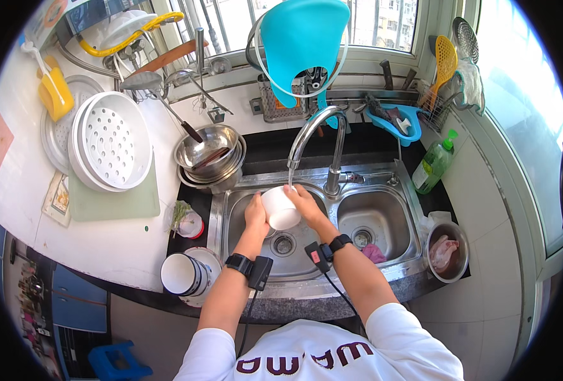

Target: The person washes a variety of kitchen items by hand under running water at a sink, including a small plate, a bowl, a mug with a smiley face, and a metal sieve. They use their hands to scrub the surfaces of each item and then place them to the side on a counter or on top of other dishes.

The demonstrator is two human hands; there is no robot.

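A white bowl point(281, 209) is tilted on its side above the left basin point(257, 262) of a stainless steel double sink. My left hand point(256, 214) grips it from the left. On the other side, my right hand point(306, 205) holds the bowl near its upper edge, with its fingers close to the water. The chrome gooseneck faucet point(305, 138) runs a thin stream down onto the bowl and right hand. What is inside the bowl is hidden from me. Below it, the basin's drain strainer point(283, 244) is visible.
Stacked bowls point(179, 274) stand at the sink's left front, below a jar point(188, 224). Metal basins point(210, 152) are piled behind. A pink cloth point(373, 253) lies in the right basin point(381, 219). Rightward are a green soap bottle point(433, 162) and a metal bowl of raw meat point(447, 271).
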